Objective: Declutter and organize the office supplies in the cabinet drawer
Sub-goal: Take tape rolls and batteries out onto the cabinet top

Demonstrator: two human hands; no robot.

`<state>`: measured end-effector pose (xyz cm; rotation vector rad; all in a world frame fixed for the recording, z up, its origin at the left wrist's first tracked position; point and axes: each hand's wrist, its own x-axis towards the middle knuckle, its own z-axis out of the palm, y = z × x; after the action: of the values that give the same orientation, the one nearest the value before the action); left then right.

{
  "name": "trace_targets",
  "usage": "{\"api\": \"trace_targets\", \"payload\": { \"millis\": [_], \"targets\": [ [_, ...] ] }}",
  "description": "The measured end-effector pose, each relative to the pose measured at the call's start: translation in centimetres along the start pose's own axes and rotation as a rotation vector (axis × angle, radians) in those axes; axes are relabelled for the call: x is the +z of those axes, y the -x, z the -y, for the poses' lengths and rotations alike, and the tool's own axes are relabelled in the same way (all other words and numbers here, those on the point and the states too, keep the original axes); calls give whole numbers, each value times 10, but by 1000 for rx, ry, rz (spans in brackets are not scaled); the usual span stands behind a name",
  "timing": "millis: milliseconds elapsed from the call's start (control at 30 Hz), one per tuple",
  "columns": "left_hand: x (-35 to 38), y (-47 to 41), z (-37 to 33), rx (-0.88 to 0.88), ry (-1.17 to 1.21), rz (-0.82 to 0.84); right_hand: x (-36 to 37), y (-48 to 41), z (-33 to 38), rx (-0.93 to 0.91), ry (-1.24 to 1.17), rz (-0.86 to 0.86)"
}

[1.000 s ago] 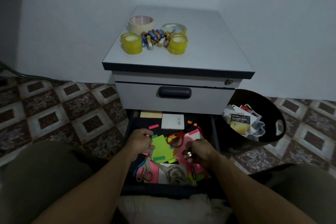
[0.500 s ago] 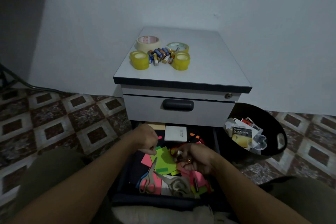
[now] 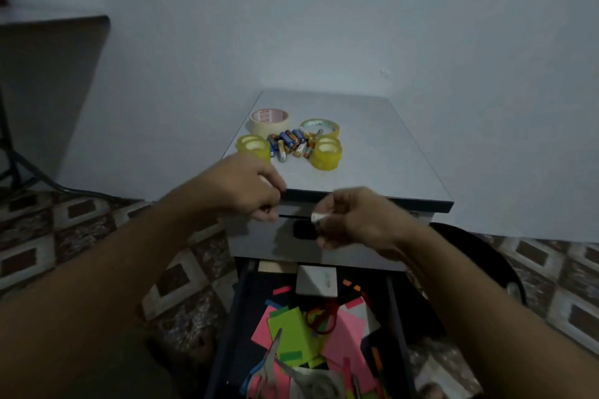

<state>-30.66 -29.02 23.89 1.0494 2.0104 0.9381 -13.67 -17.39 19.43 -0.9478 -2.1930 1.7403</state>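
Your left hand (image 3: 248,193) is raised at the front left edge of the cabinet's tabletop (image 3: 372,152), fingers curled tightly in toward the palm; the blur hides whether anything sits between the fingertips, so I cannot tell if it holds something. Your right hand (image 3: 356,220) hangs in front of the closed upper drawer (image 3: 259,246), partly covering its dark handle (image 3: 303,232), with thumb and fingers pinching a small white piece (image 3: 319,216) too blurred to name. The two hands are near each other but apart. On the tabletop behind your left hand lie a heap of batteries (image 3: 290,142), ringed by a masking tape roll (image 3: 269,123), a pale clear roll (image 3: 319,127) and two yellow tape rolls, one on the left (image 3: 252,146) and one on the right (image 3: 326,153). Below your hands the lower drawer (image 3: 393,317) is pulled out. In it you have a white pad (image 3: 316,280) at the back, loose green sticky notes (image 3: 293,332) and pink sticky notes (image 3: 343,343) overlapping in the middle, red-handled scissors (image 3: 324,317) lying on them, and blue-handled scissors (image 3: 270,363) toward the front. A black bin (image 3: 486,256) stands on the tiled floor (image 3: 64,236) just beside the cabinet, behind your right forearm.
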Motion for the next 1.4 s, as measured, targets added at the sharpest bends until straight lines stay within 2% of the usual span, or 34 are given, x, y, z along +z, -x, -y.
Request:
{"api": "trace_targets", "payload": {
  "millis": [67,167,367,533,833,1200,1400],
  "targets": [
    [-10,-8,-14,38,29,-109,-12,-10,25,-57,-14,-124],
    [-25,-34,-31,72,-63,-263,-28,-32,58,-123,23,-272],
    [-51,-103,-47,35,-151,-392,-47,-87,94,-191,204,-415],
    [-51,-142,-41,-68,-369,-416,-42,-122,107,-245,367,-433],
    [-46,-162,-29,-88,-489,-419,-29,-159,113,-247,463,-486],
    [-62,-170,-13,-70,-334,-478,-5,-172,105,-260,557,-565],
    [-73,-164,-9,-29,-260,-457,5,-165,101,-338,680,-522]
  ]
}}
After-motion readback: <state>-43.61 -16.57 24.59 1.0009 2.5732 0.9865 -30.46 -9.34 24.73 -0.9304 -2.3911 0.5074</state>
